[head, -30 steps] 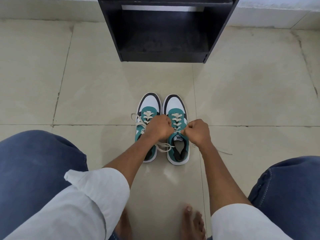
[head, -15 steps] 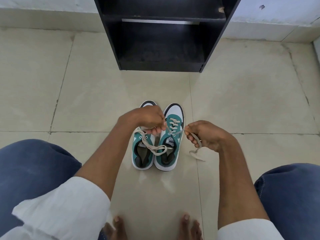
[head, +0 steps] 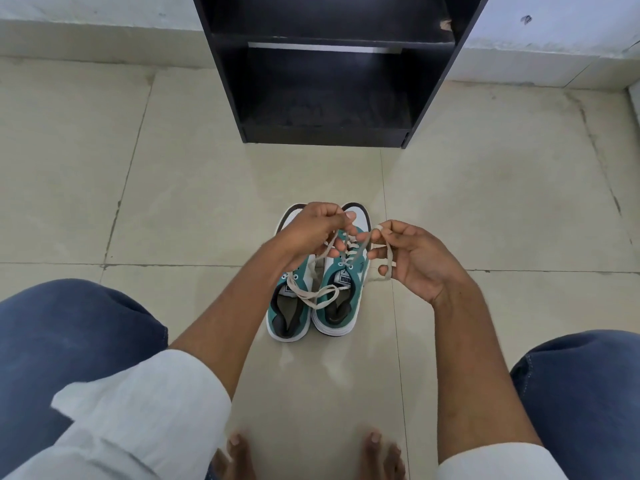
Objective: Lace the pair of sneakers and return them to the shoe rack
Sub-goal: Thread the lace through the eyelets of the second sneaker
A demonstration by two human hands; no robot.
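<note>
On tiled floor point(head: 173, 202) before shoe rack point(head: 329, 81): lace ends point(head: 360, 247) now lifted, pinched by left hand point(head: 311, 233) and right hand point(head: 412, 261) above right sneaker point(head: 341, 292); probably tying next.

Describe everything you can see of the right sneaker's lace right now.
The right sneaker's lace is flat, off-white, fabric-looking. It crisscrosses the teal sneaker's eyelets; both free ends rise from the top eyelets. The left hand pinches one end above the toe, the right hand holds the other, looped round its fingers. The left sneaker's loose lace lies apart, draped across both collars.
</note>
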